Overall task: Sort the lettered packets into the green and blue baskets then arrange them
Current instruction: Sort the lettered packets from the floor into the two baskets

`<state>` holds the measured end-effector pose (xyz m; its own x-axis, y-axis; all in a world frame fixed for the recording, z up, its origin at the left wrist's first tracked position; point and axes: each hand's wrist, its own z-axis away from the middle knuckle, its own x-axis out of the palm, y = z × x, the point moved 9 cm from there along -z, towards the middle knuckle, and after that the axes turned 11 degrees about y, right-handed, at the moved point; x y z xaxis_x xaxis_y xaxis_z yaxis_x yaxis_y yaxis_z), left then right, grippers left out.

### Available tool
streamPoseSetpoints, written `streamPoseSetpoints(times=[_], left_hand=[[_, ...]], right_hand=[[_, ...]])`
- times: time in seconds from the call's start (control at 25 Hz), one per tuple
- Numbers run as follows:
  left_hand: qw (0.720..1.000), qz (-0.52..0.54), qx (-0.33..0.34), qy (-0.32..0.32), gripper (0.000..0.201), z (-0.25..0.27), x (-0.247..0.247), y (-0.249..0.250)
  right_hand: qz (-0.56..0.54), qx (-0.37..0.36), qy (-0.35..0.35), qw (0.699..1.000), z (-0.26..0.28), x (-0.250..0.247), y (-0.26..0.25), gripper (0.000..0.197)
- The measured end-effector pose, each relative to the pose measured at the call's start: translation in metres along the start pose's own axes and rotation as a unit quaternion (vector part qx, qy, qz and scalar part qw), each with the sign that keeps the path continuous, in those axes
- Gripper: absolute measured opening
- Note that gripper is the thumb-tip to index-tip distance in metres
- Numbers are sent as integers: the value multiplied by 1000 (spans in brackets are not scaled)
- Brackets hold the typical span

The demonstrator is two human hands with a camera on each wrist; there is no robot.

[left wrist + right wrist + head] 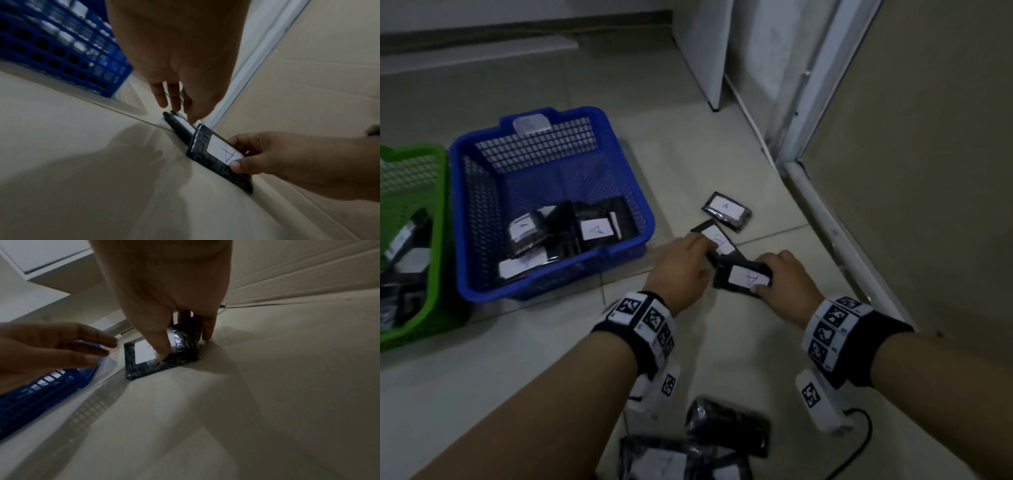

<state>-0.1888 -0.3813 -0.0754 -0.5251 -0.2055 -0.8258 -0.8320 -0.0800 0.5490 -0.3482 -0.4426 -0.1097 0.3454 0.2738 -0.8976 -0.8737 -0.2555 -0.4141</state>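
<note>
the right hand (786, 279) grips a black packet (743, 278) with a white label marked "a", thumb on its near edge and fingers curled over the far edge; in the right wrist view the packet (162, 353) lies on the floor (267, 386) with the thumb pressing beside the label. the left hand (683, 267) reaches to a second black packet (717, 241) just beyond it; in the left wrist view its fingers (174, 97) hang straight, relaxed, the tips at the edge of that packet (180, 125), with no clear grip shown. the two packets touch, the gripped one overlapping the near end of the other. a third packet (726, 211), labelled "a", lies flat on the floor a little farther off, near the white door frame (822, 205) and apart from the hands.

the blue basket (551, 144) stands on the floor left of the hands and holds several labelled packets along its near side. the green basket (410, 154) sits touching its left wall, at the left edge of the head view, also with packets inside. more black packets (726, 425) lie on the floor near the person, between the forearms. both wrists wear bands with black-and-white markers (650, 317).
</note>
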Motion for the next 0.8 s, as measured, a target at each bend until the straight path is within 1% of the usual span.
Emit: streamPoseSetpoints(times=[0.08,0.12,0.2,0.24,0.28,0.36,0.44,0.52,0.64,0.72,0.8], left_hand=[[998,-40,-10,-44,56,-17,14,4],[995,-67,-7,-80,62,-23,23,5],[980,-127,10,-152,70,-30,38,3],[973,-158,22,-168,71,-33,41,1],[968,-183,36,-166,68,-35,42,-1],[969,-210,41,-127,57,-34,36,-5],[975,-206,-6,-87,56,-24,26,-17],[984,-162,-50,-58,60,-7,19,-27],[997,-40,-70,0,58,22,5,-27],[996,3,-86,37,57,46,-11,-29],[993,20,-96,71,56,70,-30,-33]], right_hand=[[-54,18,-14,998,5,1,4,27],[-74,23,-15,997,7,0,7,21],[-119,48,-6,992,13,-4,14,18],[-143,67,5,987,15,-7,19,18],[-169,88,18,982,18,-10,25,18],[-223,124,39,966,20,-13,33,19],[-273,147,45,950,20,-13,36,23],[-301,151,43,941,17,-11,32,24],[-349,147,41,924,16,-6,16,18],[-377,144,33,914,17,-3,-3,16],[-389,120,25,913,18,-2,-27,15]])
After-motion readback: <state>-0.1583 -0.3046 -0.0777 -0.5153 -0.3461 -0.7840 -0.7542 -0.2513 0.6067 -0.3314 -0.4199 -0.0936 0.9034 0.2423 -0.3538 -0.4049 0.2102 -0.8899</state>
